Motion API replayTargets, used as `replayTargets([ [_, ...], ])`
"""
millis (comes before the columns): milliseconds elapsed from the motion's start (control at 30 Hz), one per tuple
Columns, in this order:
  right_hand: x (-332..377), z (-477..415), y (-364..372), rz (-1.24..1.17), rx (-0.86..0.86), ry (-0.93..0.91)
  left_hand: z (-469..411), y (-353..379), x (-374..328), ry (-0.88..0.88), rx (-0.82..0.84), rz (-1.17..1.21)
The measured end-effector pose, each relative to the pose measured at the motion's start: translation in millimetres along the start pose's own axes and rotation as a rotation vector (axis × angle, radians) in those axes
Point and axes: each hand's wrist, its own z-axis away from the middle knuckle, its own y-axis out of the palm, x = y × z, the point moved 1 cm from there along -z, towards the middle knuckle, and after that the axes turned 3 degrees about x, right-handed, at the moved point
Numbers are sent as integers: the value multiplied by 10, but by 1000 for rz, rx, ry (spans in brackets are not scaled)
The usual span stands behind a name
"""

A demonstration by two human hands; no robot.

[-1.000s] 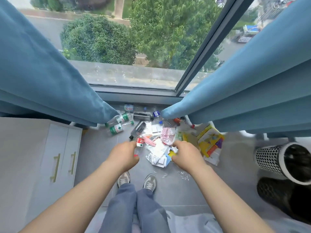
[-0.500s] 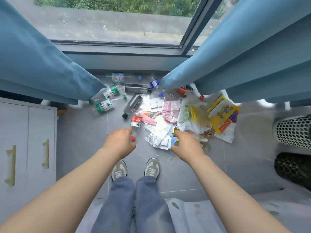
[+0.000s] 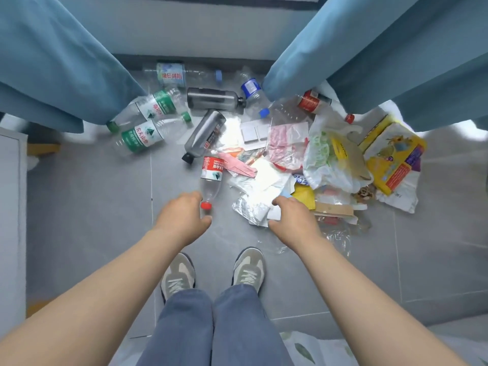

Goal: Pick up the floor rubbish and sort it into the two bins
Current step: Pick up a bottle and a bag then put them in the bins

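Beside the red cap of the clear plastic bottle with a red label (image 3: pixel 212 178), which lies on the grey tiled floor (image 3: pixel 92 196), the left hand (image 3: pixel 182 220) hovers with fingers loosely curled; whether it grips the neck cannot be told. Right of that bottle, the right hand (image 3: pixel 293 220) curls down over crumpled clear wrappers and white paper scraps (image 3: pixel 253 207), its hold hidden. Beyond the bottle lies a dark grey plastic bottle (image 3: pixel 204 136).

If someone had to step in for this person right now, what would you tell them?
Left hand: curled beside the cap of the red-capped bottle; grip unclear.
Right hand: fingers down on the clear wrappers; grip unclear.
Bottles, bags and paper lie heaped on the floor. The bins are out of view.
Done: nothing visibly lifted.
Left: pick up and sort the whole heap.
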Motion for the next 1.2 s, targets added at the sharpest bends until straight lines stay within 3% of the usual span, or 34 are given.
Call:
replayTargets([
  [500,-384,-791,962,-141,-222,-20,-907,914,240,3,-202,11],
  [967,-552,-1084,1213,-216,-444,63,-1398,1119,222,-32,-297,201],
  [1200,-532,-1133,1308,-212,-403,152,-1481,1124,247,-28,-316,211],
])
